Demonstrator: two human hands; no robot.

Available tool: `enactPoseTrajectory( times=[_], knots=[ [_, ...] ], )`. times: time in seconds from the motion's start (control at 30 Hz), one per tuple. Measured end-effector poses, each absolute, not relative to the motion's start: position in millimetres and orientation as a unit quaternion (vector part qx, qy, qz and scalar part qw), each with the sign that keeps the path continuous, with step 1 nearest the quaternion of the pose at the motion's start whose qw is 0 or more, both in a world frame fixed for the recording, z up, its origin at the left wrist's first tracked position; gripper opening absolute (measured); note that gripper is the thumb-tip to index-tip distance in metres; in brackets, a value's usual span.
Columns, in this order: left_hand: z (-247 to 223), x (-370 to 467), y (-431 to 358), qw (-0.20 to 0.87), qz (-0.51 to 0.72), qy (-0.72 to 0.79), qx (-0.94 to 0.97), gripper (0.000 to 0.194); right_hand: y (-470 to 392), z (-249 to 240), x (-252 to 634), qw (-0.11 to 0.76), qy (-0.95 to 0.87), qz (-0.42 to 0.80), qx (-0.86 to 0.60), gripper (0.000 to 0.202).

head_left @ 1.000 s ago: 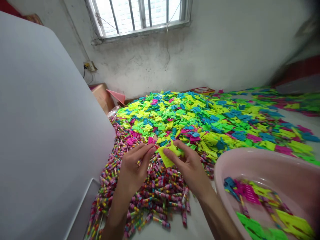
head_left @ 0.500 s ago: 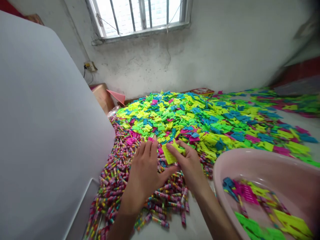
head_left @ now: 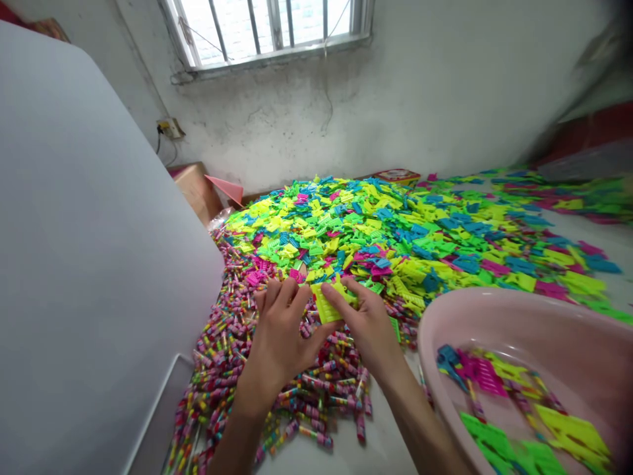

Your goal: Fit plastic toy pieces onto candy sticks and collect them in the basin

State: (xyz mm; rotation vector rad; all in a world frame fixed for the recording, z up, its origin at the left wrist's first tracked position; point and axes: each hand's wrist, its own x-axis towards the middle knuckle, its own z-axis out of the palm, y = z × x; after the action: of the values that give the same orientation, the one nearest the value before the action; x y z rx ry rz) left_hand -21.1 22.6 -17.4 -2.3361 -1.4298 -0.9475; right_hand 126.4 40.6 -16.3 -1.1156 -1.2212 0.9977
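My right hand [head_left: 368, 323] pinches a flat yellow plastic piece [head_left: 327, 310], with the thumb on its near face. Bits of a green plastic piece [head_left: 394, 328] show past that hand's edge; whether it is held too, I cannot tell. My left hand [head_left: 279, 330] is just left of the yellow piece, its fingers bent and its thumb stretched toward the piece's lower edge. I see nothing in its grasp, though its palm is hidden. Below both hands spreads a heap of small tubes with multicoloured contents and pink-purple wrapping [head_left: 316, 382].
Beyond rises a large pile of yellow, green, blue and pink plastic pieces [head_left: 341, 218]. A pink basin [head_left: 494, 303] at the right holds several such pieces and tubes. A big white panel [head_left: 99, 251] borders the left. Behind are a wall and a barred window [head_left: 271, 33].
The fingers of my left hand have bent more and drawn slightly left. The yellow piece has turned a little in my right hand. The view has shifted slightly.
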Motion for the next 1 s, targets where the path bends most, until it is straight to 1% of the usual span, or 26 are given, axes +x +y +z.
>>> enactPoseTrajectory(
  times=[0.17,0.3,0.43,0.53,0.6,0.67,0.73,0.77,0.8,0.87,0.9,0.93,1.0],
  knots=[
    [-19.5,-16.0,22.7,0.133,-0.341,-0.499,-0.785,0.033,41.4,-14.0,126.3,0.588,-0.466,0.494,-0.44,0.039],
    [-17.7,-20.3,23.8,0.173,-0.372,-0.493,-0.767,0.033,40.3,-16.5,125.4,0.585,-0.443,0.571,-0.368,0.037],
    [-15.9,-26.7,24.0,0.178,-0.373,-0.49,-0.767,0.037,36.8,-16.1,124.1,0.562,-0.48,0.549,-0.391,0.034],
    [-15.5,-26.7,23.6,0.175,-0.37,-0.493,-0.768,0.038,35.6,-14.8,122.0,0.557,-0.491,0.537,-0.399,0.035],
    [-14.6,-25.2,22.8,0.154,-0.375,-0.496,-0.768,0.04,34.9,-13.2,121.2,0.565,-0.488,0.537,-0.392,0.034],
    [-12.8,-24.3,22.1,0.108,-0.411,-0.499,-0.755,0.053,32.7,-9.5,122.8,0.618,-0.456,0.511,-0.386,0.033],
    [-10.9,-25.7,22.6,0.048,-0.458,-0.508,-0.728,0.07,28.0,-3.6,127.9,0.707,-0.396,0.456,-0.369,0.041],
    [-10.5,-27.4,23.9,0.021,-0.471,-0.519,-0.713,0.07,25.2,-0.4,131.4,0.748,-0.369,0.422,-0.355,0.049],
    [-10.8,-29.9,25.9,0.0,-0.47,-0.535,-0.702,0.063,22.6,2.3,134.9,0.779,-0.354,0.39,-0.339,0.058],
    [-14.6,-35.9,32.1,-0.019,-0.421,-0.576,-0.7,0.046,20.8,3.6,139.9,0.81,-0.362,0.334,-0.318,0.075],
    [-18.3,-38.9,36.0,-0.017,-0.373,-0.601,-0.707,0.041,22.7,1.2,140.5,0.815,-0.376,0.307,-0.315,0.078],
    [-23.1,-41.7,39.9,-0.013,-0.304,-0.624,-0.719,0.04,27.0,-3.9,139.7,0.817,-0.388,0.278,-0.325,0.079],
    [-34.8,-45.9,46.9,-0.021,-0.142,-0.657,-0.74,0.04,42.0,-21.4,135.5,0.789,-0.427,0.219,-0.384,0.073]
  ],
)
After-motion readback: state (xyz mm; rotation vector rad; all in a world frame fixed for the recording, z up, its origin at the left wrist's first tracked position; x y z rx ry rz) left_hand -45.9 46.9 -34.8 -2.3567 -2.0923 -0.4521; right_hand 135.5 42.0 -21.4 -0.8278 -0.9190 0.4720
